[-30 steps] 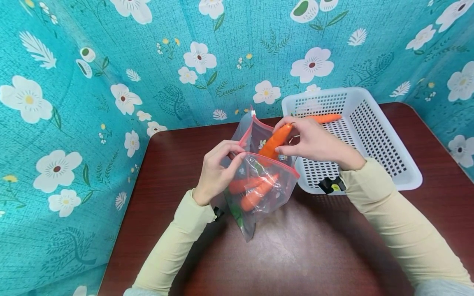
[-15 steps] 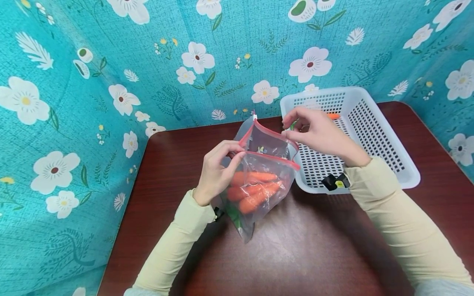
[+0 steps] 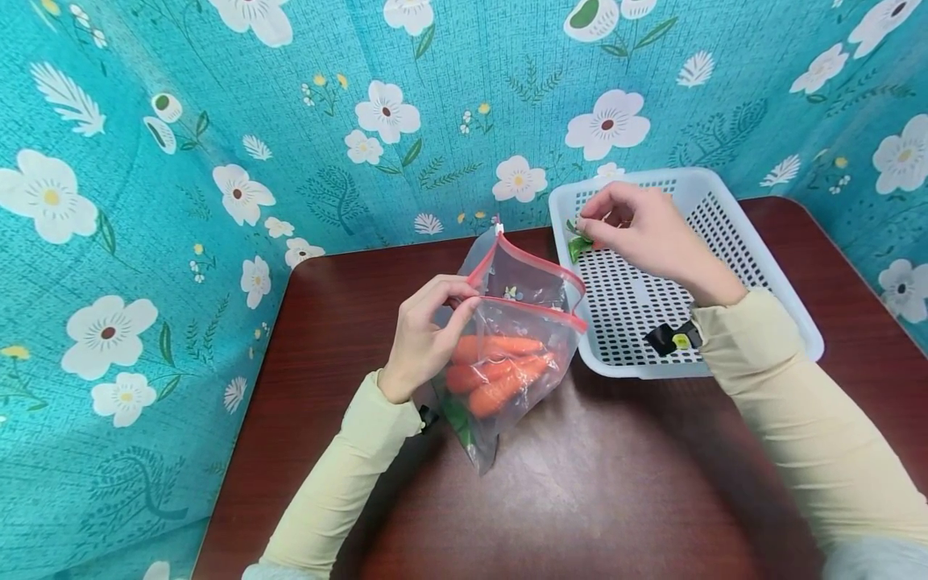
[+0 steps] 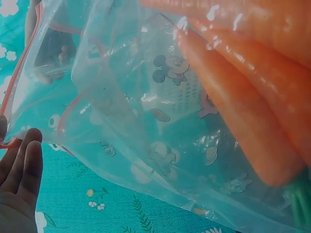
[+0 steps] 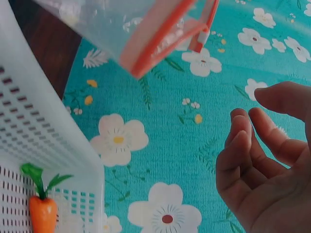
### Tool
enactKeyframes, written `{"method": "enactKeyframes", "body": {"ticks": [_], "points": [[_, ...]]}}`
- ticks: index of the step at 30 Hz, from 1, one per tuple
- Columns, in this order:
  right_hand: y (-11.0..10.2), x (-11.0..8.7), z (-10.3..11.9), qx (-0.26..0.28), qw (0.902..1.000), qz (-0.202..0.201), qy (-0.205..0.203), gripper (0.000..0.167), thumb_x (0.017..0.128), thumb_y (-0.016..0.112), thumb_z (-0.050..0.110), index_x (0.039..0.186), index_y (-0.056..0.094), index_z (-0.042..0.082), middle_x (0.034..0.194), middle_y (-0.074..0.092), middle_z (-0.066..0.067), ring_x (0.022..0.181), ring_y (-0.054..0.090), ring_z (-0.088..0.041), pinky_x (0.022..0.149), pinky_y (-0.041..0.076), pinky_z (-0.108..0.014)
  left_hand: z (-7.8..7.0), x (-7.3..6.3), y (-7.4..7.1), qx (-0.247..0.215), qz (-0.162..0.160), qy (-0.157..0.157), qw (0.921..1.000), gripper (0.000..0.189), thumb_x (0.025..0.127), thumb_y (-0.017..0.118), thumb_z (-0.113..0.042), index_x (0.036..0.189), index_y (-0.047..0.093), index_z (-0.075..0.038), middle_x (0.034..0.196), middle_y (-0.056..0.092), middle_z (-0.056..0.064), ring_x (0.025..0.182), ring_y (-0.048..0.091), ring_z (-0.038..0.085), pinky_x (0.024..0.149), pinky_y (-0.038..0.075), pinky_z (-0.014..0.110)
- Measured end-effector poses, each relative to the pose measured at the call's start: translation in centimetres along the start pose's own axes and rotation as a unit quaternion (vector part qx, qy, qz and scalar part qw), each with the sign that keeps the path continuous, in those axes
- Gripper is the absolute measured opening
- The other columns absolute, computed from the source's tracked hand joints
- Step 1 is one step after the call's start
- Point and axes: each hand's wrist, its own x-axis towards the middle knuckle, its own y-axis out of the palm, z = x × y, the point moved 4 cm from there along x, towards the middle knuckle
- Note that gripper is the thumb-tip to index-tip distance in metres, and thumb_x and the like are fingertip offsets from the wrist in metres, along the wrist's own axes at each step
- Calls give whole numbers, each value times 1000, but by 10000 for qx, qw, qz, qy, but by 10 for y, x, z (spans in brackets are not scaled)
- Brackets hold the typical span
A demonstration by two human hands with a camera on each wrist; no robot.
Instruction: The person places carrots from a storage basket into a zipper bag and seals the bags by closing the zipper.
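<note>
My left hand [image 3: 428, 334] pinches the red zip rim of a clear zip bag [image 3: 532, 395], holding its mouth apart. Inside the bag lie several orange carrots [image 3: 507, 385] with green tops, pressed side by side. The left wrist view shows these carrots [image 4: 243, 107] through the film, along with printed cartoon figures. My right hand [image 3: 652, 238] hovers over the left part of a white basket [image 3: 768, 266], fingers bent and nothing between them. Below it, one carrot [image 5: 43, 213] with a leafy top lies in the basket, mostly hidden by the hand in the head view.
The bag and basket are on a dark red-brown table [image 3: 348, 322], the basket right beside the bag. A white slider [image 3: 499, 229] sits at the far end of the bag's zip. Behind the table hangs a teal flowered cloth [image 3: 449, 105].
A carrot in my right hand has gone into the bag with the others. The right hand has let go and moved right over the basket. My left hand has kept its hold.
</note>
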Motion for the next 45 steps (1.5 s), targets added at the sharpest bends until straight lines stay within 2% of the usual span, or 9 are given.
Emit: {"method": "enactKeyframes", "body": {"ticks": [7,14,22,29,37,45], "points": [[-16,6,-12,-173,9998,-101,92,23,93,62,31,101,66,10,90,63,-3,68,54,-14,56,41,-25,-1,2,2,-28,40,29,10000,10,89,67,-4,98,66,-2,97,67,9,86,62,14,79,54,27],[-22,10,-30,-325,9991,-180,185,25,94,60,32,102,65,9,93,62,-5,69,51,-15,56,40,-25,-2,4,4,-83,116,91,9999,9,89,65,-1,99,65,-1,100,68,14,94,65,17,83,55,28],[-23,16,-48,-558,9978,-119,347,27,94,58,29,102,65,5,97,62,-11,67,50,-18,55,41,-26,-1,2,9,-240,415,103,9988,13,91,64,-3,103,64,0,103,68,16,89,64,15,82,55,27],[-20,24,-68,-761,9954,48,583,28,95,57,27,103,64,2,101,63,-16,71,51,-21,56,42,-27,-2,3,10,-337,439,156,9983,14,89,65,-1,103,66,0,100,69,11,89,66,15,83,56,27],[-7,38,-93,-1010,9901,503,832,29,96,54,26,107,60,0,104,62,-22,76,54,-26,59,43,-34,-3,1,11,-325,560,145,9978,13,90,65,-2,102,67,0,100,70,11,91,66,16,85,55,28],[9,48,-121,-1327,9826,881,959,37,96,51,21,121,52,-6,118,55,-30,97,54,-38,75,46,-50,-3,1,11,-351,630,101,9973,12,90,64,-1,102,67,-1,100,69,11,93,65,16,82,56,27]]}}
